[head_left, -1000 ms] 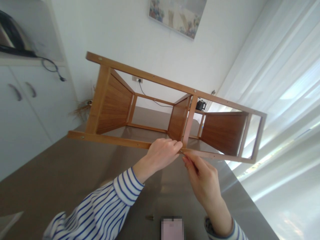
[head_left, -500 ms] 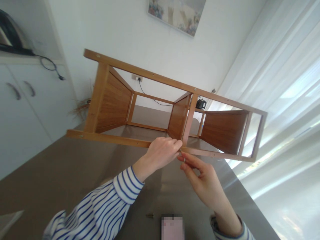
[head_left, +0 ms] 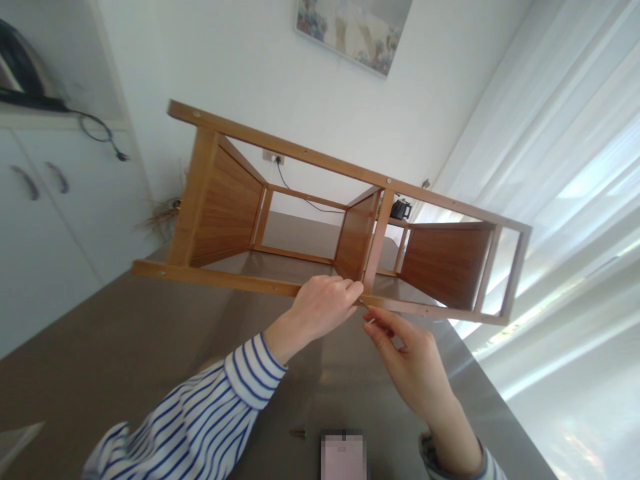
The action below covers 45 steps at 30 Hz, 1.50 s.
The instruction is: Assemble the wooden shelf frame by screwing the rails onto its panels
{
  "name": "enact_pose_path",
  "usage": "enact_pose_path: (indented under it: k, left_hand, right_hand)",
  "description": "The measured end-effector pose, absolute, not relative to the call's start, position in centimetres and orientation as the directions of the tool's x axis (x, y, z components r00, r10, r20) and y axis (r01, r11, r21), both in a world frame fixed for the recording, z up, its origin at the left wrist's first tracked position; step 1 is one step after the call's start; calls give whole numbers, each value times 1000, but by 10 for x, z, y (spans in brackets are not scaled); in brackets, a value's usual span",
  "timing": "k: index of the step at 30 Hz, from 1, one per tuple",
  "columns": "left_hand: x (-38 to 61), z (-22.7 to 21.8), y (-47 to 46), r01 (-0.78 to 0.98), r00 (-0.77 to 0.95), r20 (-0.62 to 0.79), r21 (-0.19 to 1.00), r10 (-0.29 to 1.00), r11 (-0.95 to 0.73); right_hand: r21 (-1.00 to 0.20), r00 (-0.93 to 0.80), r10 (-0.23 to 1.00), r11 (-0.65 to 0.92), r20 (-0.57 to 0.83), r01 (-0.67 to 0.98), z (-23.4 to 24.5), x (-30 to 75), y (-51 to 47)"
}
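A wooden shelf frame (head_left: pixel 225 207) with three slatted panels lies on its side on a grey-brown table (head_left: pixel 125 360). My left hand (head_left: pixel 323 308) is closed around the frame's near rail, close to the middle upright. My right hand (head_left: pixel 407 360) is right beside it, thumb and forefinger pinched on a small metal piece (head_left: pixel 373 321), likely a screw or key, held at the rail's near face. Both sleeves are white with blue stripes.
A small dark screw (head_left: pixel 299 433) lies on the table near its front edge, beside a blurred pinkish rectangle (head_left: pixel 343 457). White cupboards (head_left: pixel 45 220) stand at the left, sheer curtains (head_left: pixel 575 200) at the right. A socket with a cable (head_left: pixel 276 159) is on the far wall.
My right hand drew back a little from the rail half a second ago, then returned close to it with the small metal piece. The frame and my left hand have barely shifted.
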<state>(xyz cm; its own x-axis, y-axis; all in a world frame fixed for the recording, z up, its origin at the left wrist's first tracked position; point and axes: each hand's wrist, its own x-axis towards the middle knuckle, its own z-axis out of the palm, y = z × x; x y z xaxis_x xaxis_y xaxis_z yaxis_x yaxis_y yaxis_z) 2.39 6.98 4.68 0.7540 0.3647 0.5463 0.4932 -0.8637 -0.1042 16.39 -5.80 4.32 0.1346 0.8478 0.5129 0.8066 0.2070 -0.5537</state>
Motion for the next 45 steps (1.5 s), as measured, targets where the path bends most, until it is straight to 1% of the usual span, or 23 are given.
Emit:
enact_pose_path:
  k: [5,16,20,26,29,32,35,39,43,45]
  left_hand:
    - [23,48,69,501,759,538,-120,368,-857]
    - [24,46,70,506,750,552,-125,364,-853]
    - [24,45,70,504,748,559,-126,359,-854]
    - [24,46,70,501,749,559,-127,356,-856]
    - [25,46,71,499,751,556,-127,355,-858]
    - [25,45,71,497,754,555,-130,353,-858]
    - [25,45,71,501,753,556,-136,352,-855]
    - [25,45,71,510,749,558,-140,358,-849]
    - [26,45,71,517,745,560,-138,364,-845]
    - [26,45,71,517,744,561,-139,363,-845]
  right_hand:
    - [-547,159,835,189,526,815,47,161,-55]
    - [-669,252,835,173,489,723,49,153,-47]
    - [-672,244,822,209,514,710,46,155,-45]
    - [-607,178,833,218,523,764,46,158,-48]
    - [-596,144,838,243,526,765,46,158,-50]
    - [-597,137,844,242,518,765,45,158,-51]
    - [-564,135,834,233,534,792,45,159,-51]
    - [-467,94,797,250,597,848,50,159,-52]
    - [-322,78,753,183,653,929,52,157,-54]
    - [-272,64,739,166,671,948,52,156,-55]
